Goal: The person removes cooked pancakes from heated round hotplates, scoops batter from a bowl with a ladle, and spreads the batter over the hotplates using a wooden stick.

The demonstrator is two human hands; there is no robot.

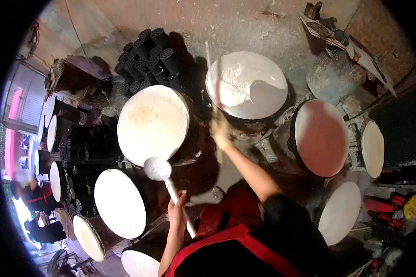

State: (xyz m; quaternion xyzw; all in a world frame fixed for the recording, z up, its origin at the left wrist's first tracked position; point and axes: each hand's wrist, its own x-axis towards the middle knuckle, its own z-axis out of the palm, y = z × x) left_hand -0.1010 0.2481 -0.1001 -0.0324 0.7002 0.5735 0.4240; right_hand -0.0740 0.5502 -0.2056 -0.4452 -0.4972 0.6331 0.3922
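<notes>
My left hand [176, 208] is wrapped around the handle of a ladle [158, 169]. Its bowl, coated with white batter, hangs at the near rim of a round pale griddle [153, 122]. My right hand [221, 132], blurred by motion, grips a long thin wooden stick [217, 83]. That stick runs along the left side of another round white griddle [259, 92]. A glossy white layer covers part of this griddle, with a curved edge on its right half; a duller surface shows beyond that edge.
Stacked black honeycomb briquettes [145, 60] stand against the wall. More round griddle tops surround me, including a reddish-brown one [323, 141] and a white one [120, 203]. A person [37, 196] is at the far left. Boards [372, 64] jut out at upper right.
</notes>
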